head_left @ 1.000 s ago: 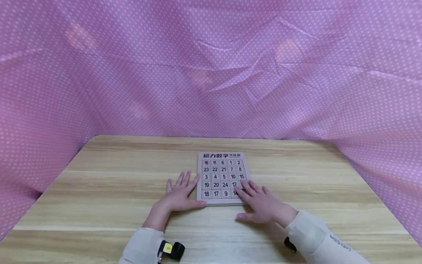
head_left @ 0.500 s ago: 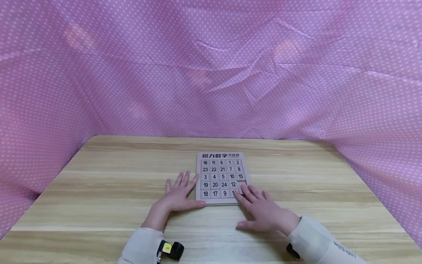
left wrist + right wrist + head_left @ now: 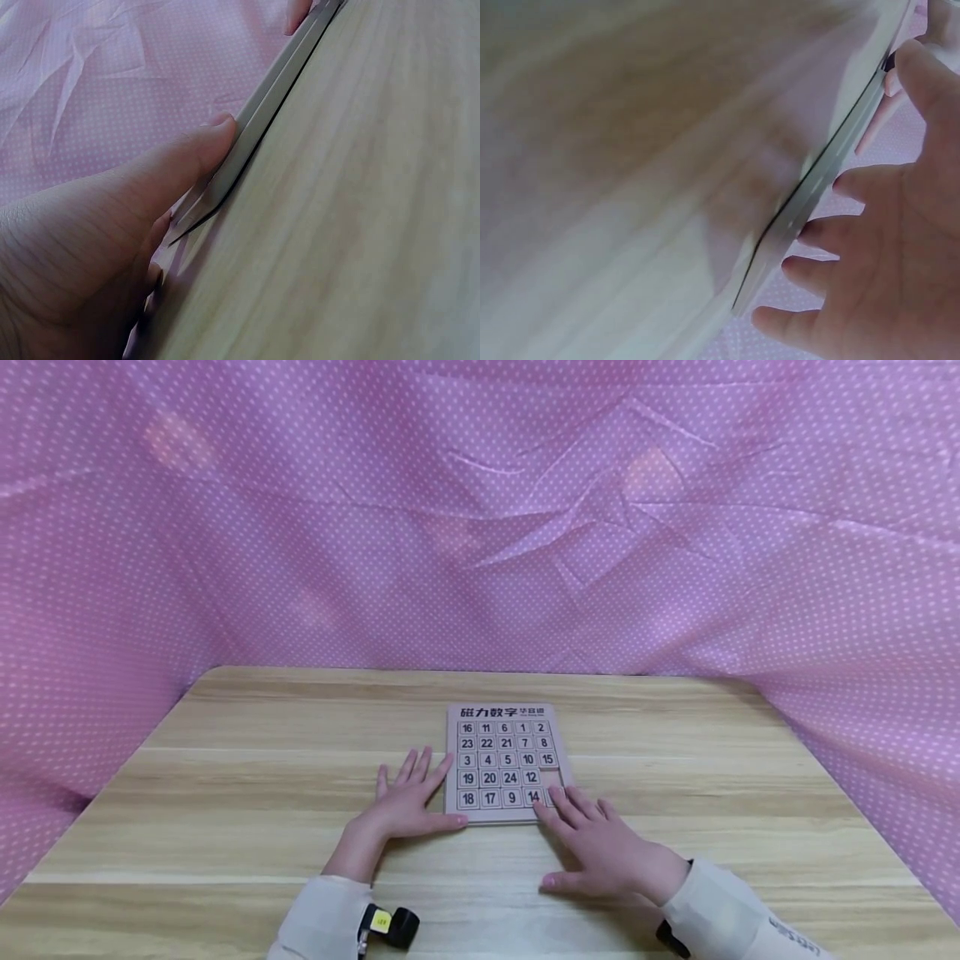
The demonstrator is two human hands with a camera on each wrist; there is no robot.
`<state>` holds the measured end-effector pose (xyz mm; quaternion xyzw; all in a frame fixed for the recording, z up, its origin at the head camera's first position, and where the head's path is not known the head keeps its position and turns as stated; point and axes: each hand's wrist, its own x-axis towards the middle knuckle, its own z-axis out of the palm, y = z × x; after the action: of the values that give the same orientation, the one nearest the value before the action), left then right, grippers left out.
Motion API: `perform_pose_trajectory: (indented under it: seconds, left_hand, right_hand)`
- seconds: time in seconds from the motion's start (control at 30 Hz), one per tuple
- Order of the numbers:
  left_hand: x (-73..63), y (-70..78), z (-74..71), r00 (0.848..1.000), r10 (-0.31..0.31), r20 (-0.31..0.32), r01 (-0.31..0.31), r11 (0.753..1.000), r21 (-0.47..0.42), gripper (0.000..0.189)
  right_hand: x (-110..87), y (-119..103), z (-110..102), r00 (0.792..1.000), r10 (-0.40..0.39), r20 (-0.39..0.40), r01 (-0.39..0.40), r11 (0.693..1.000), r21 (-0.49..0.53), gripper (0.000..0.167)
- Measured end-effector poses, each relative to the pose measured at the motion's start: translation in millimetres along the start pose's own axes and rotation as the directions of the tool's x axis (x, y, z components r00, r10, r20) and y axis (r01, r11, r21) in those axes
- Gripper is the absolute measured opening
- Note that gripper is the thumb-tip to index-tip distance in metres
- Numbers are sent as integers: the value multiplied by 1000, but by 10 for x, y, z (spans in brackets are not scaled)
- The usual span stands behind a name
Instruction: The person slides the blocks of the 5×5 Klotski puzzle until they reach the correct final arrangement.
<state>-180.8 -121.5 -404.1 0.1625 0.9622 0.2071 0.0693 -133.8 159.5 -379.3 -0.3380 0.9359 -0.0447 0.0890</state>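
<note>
My left hand point(image 3: 401, 810) blocks the number board point(image 3: 498, 816) at its near left corner, my right hand point(image 3: 602, 850) at its near right. I could pass between them over the table point(image 3: 491, 881), or beyond the board up to the pink curtain point(image 3: 480, 610).

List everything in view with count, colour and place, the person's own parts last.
Table: 1, light wood-grain, foreground
Dotted cloth: pieces uncountable, pink-purple, behind and beside the table
Number board: 1, pale grey, on the table
Number tiles: 24, pale with dark print, in the board, one partly covered
Open cell: 1, pale, under tile 15
Sleeves: 2, off-white, near edge
Devices: 2, black, one per sleeve
Left hand: 1, bare, at board's near left corner
Right hand: 1, bare, at near right corner
</note>
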Motion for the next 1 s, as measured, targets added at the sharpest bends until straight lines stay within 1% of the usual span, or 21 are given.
perform_pose_trajectory:
  seconds: [0.1,0.2,0.3,0.5,0.67,0.8,1.0]
  left_hand:
    - [-2,4,-5,1000,0,0,0,1000,4,94]
    - [-3,1,-10,1000,0,0,0,1000,3,93]
    - [-4,-2,-15,1000,3,-4,-3,1000,3,93]
    - [-5,1,-14,1000,8,-3,-8,1000,12,93]
    - [3,-3,2,1000,3,-4,-3,1000,14,92]
    - [6,-10,13,1000,4,0,-4,1000,17,92]
    - [2,-17,15,1000,5,-6,-5,1000,19,93]
  right_hand:
    - [22,-24,-34,1000,0,9,0,1000,5,85]
    - [95,-63,-77,1000,-7,12,7,1000,-7,83]
    - [222,-111,-104,1000,-22,7,22,1000,-22,82]
    - [520,-240,-100,1000,-22,22,23,998,-57,80]
    - [697,-341,-118,999,-27,30,28,998,-58,77]
    - [744,-375,-142,999,-6,53,9,999,-45,74]
    - [731,-361,-151,998,10,65,-8,1000,-24,72]
